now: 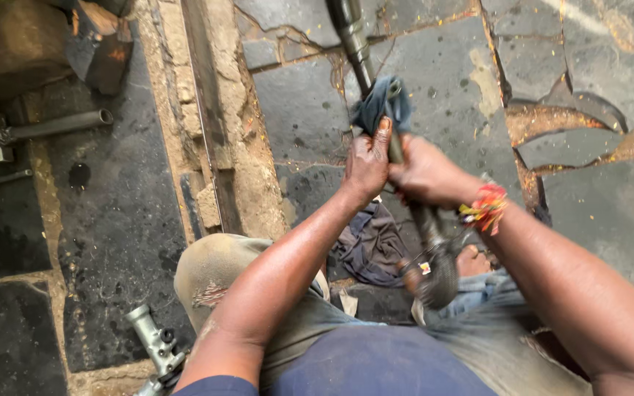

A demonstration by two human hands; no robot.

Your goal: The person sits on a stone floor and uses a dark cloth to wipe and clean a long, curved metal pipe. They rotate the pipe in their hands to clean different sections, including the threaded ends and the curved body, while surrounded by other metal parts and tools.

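Two hands meet at the centre of the head view, and I see both closed around a long dark metal shaft point(357, 51) that runs from the top edge down toward the lap. My left hand point(367, 163) presses a blue-grey rag point(381, 103) against the shaft; my right hand point(427, 174) grips the shaft just beside it, a red-and-yellow wristband point(484, 207) at the wrist. Another dark cloth point(372, 246) lies on the cracked stone floor point(302, 110) below. At left rests a grey pipe tool point(45, 126); at lower left, a silver cylinder part point(154, 345).
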